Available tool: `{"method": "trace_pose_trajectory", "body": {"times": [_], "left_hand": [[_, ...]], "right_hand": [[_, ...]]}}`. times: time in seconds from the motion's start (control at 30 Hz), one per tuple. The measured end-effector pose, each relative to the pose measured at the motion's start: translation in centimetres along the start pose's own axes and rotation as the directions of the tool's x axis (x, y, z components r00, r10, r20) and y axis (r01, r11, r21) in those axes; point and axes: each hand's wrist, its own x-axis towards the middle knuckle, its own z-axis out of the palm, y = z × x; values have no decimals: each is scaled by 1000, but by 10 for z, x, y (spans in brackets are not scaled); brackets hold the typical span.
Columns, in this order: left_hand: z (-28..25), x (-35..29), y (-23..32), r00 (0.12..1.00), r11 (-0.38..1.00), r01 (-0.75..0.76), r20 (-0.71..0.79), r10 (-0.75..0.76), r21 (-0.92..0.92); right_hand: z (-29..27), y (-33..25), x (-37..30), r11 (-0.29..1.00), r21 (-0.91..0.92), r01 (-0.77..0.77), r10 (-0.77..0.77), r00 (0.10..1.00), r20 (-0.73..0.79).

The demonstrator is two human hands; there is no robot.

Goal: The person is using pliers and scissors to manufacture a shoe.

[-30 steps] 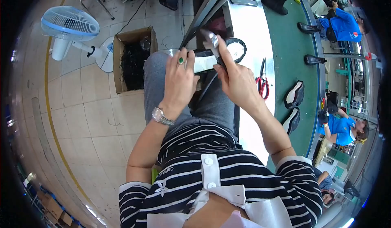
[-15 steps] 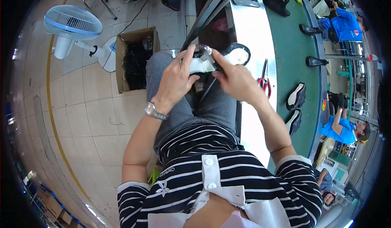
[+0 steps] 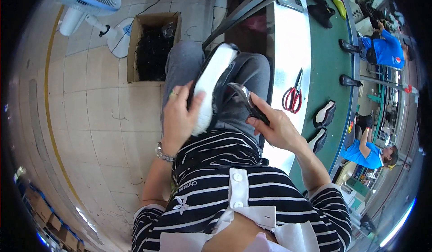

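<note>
My left hand [image 3: 179,117] is closed round the lower end of a black shoe upper [image 3: 218,78], its white bottom turned up. The shoe slants over my lap, its far end pointing away and a little to the right. In my right hand [image 3: 279,125] is a pair of pincers [image 3: 246,99] with a curved metal head and dark grips. The pincers' head lies just right of the shoe, apart from it. Red-handled scissors [image 3: 293,96] rest on the pale metal bench top to my right.
A cardboard box [image 3: 132,54] with black scraps stands on the floor ahead-left, near a standing fan [image 3: 87,0]. Beyond the metal bench [image 3: 290,36] runs a green belt [image 3: 337,72] with several shoes. People in blue shirts work past it. A phone [image 3: 290,2] lies at the bench's far end.
The shoe has come nearer and turned lengthwise, showing its whole white bottom. My right hand has drawn the pincers off the shoe, back and to the right.
</note>
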Motion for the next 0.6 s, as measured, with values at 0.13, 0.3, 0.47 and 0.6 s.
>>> {"method": "trace_pose_trajectory", "body": {"times": [0.13,0.3,0.47,0.6], "left_hand": [[-15,12,-1,991,968,-87,-77,108,234],[-1,-10,-8,981,985,-170,-89,172,33],[7,-20,-5,977,977,-212,41,211,16],[13,-24,-5,959,924,-282,45,280,258]], "right_hand": [[3,-9,12,970,-22,241,-240,970,31],[-13,-45,17,974,-131,187,-163,971,177],[-19,-62,26,875,-424,234,-110,949,296],[-16,-67,28,804,-562,195,-33,958,285]]}}
